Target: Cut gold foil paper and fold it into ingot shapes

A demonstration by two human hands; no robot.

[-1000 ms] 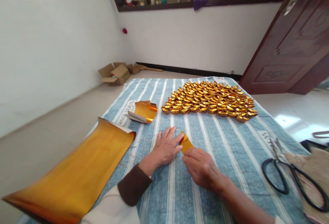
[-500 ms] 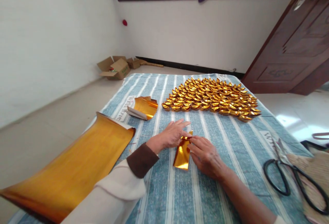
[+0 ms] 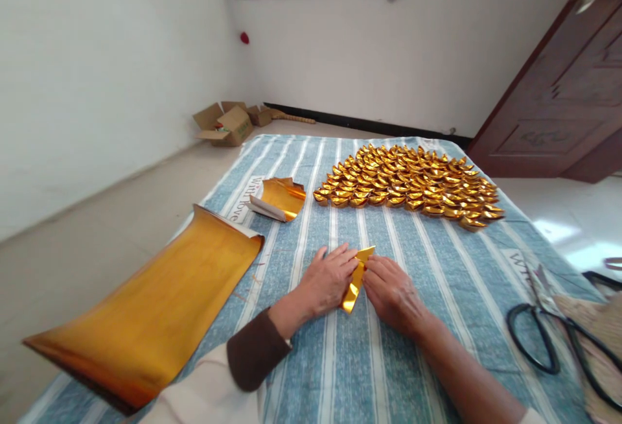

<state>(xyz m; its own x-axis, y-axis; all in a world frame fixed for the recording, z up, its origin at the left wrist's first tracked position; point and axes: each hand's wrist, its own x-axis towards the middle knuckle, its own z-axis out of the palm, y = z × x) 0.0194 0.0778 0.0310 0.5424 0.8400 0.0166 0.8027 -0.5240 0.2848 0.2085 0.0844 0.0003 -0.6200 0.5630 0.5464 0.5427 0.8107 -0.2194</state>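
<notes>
Gold foil paper, folded into a narrow strip, stands on edge on the blue striped cloth, pinched between both hands: the left hand closes its grip on it from nine o'clock, the right hand from three o'clock. At twelve o'clock lie rows of folded gold ingots. A curled gold sheet lies at nine o'clock, black scissors at three o'clock. The open cardboard box at eleven o'clock hides its contents.
</notes>
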